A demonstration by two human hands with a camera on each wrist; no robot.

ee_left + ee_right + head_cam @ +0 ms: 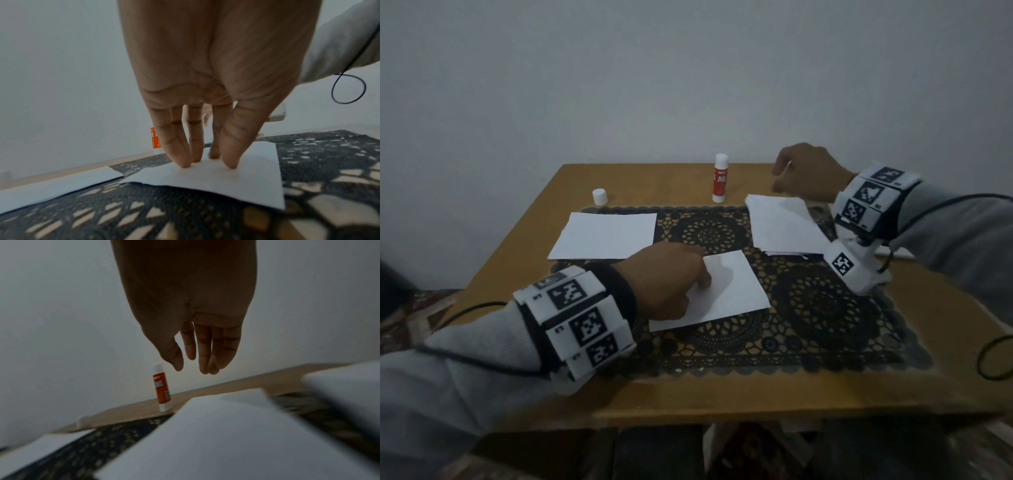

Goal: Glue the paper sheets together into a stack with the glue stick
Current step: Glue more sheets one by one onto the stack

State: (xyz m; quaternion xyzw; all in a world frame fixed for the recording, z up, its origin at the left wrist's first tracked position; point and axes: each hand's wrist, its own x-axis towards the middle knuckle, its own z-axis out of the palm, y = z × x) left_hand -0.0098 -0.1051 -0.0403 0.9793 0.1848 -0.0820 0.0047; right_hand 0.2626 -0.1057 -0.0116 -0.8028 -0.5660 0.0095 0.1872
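Both arms wear light grey sleeves (458, 370) of soft knit fabric that reach the wrists. Each wrist carries a black strap (619, 294) fitted with a band of white blocks, each block printed with a square black-and-white marker (589, 325) and a small black character beside it. The right wrist band (873, 195) has the same markers, and a white box-shaped unit (856, 270) with one more marker hangs beneath it. Thin black cables (469, 310) run back from both bands along the sleeves; the right one forms a loop (348, 88). The left hand (671, 277) and right hand (808, 171) are bare.
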